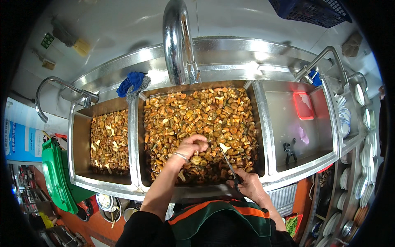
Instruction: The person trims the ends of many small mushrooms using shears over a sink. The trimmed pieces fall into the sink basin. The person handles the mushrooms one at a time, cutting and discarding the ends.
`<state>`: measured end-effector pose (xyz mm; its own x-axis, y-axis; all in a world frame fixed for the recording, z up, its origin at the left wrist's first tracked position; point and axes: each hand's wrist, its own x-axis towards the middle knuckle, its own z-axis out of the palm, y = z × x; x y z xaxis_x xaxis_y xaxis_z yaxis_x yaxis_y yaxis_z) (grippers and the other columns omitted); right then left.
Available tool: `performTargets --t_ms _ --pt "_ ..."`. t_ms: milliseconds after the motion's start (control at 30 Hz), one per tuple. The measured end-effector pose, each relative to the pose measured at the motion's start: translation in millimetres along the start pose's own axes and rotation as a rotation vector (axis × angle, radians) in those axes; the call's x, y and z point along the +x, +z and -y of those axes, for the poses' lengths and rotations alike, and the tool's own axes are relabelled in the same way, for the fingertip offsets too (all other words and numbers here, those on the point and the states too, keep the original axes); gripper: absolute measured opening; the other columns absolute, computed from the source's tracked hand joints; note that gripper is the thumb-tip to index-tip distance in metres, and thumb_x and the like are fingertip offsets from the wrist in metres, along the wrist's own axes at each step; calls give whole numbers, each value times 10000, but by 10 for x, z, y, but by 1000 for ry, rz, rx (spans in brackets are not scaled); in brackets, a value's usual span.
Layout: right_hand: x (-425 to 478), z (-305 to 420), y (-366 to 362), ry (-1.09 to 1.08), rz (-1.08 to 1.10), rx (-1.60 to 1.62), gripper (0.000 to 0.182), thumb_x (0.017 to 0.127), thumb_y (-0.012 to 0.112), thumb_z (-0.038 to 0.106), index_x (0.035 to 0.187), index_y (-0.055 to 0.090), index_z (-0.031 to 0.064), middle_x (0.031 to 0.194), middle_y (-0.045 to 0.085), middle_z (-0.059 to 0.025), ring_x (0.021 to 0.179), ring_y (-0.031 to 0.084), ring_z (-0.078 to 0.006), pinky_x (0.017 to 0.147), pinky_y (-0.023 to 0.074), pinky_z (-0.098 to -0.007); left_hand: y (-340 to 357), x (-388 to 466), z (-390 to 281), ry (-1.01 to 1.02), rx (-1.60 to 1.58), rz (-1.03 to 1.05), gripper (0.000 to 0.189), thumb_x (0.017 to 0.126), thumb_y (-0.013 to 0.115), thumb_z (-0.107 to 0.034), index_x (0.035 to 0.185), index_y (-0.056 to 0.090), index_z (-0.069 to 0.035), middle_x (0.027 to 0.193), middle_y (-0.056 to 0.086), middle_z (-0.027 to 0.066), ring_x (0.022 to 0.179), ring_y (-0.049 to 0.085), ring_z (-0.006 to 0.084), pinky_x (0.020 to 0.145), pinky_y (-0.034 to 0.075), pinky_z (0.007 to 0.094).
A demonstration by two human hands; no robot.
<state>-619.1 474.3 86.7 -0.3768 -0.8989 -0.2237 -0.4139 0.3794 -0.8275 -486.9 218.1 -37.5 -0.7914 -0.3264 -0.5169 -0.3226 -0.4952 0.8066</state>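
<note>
In the head view my left hand [193, 146], with a bangle on the wrist, is over the middle sink basin [261, 123]. Its fingers curl around what looks like a brown mushroom cap, partly hidden by them. My right hand [250, 186] grips the black handle of a pair of scissors [229, 163] at the basin's front right. The blades point up and left, their tip at a pale yellow mushroom piece [225, 148]. Orange-brown mushrooms [197, 115] crowd the water below both hands.
The left basin [81, 139] holds more mushrooms. A tall faucet [176, 43] arches over the middle. In the right basin lie a red plastic basket [303, 106] and black-handled tools [289, 151]. A blue cloth [131, 83] rests behind. A green bin [57, 176] stands left, stacked plates [366, 156] right.
</note>
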Motion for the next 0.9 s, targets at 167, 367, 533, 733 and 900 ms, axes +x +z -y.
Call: performTargets --t_ms 167,367,533,733,900 --pt "51 -107 89 30 1 -26 413 778 771 250 1123 606 94 769 651 -195 667 651 -350 594 521 -379 -156 -464 -274 144 -358 -95 545 844 530 137 1336 486 -94 1153 630 197 1022 645 281 789 531 342" --pt "492 119 -80 291 175 -101 692 747 804 296 1228 333 137 764 613 -118 738 622 -342 727 482 -414 49 -895 -360 109 1030 -602 407 900 603 -299 1222 586 -52 1020 673 219 943 654 359 955 466 424" --pt "650 143 202 61 170 -261 652 763 782 366 1161 324 128 686 629 -122 652 646 -361 603 500 -431 601 -1033 -436 76 184 -180 587 898 613 -489 1201 585 13 1150 625 143 1077 576 186 869 483 281" --pt "728 255 215 -179 227 -274 476 796 717 257 1167 443 141 763 663 -151 685 669 -366 628 542 -451 885 -691 -100 32 -370 -365 385 962 566 -375 869 677 -18 737 648 20 646 581 94 582 470 242" --pt "912 197 -116 -330 187 -147 469 816 703 128 1253 534 148 1032 670 -156 841 685 -318 724 570 -389 923 -449 -131 131 -368 -358 395 959 563 -384 1003 667 -6 883 686 58 765 628 123 675 519 263"
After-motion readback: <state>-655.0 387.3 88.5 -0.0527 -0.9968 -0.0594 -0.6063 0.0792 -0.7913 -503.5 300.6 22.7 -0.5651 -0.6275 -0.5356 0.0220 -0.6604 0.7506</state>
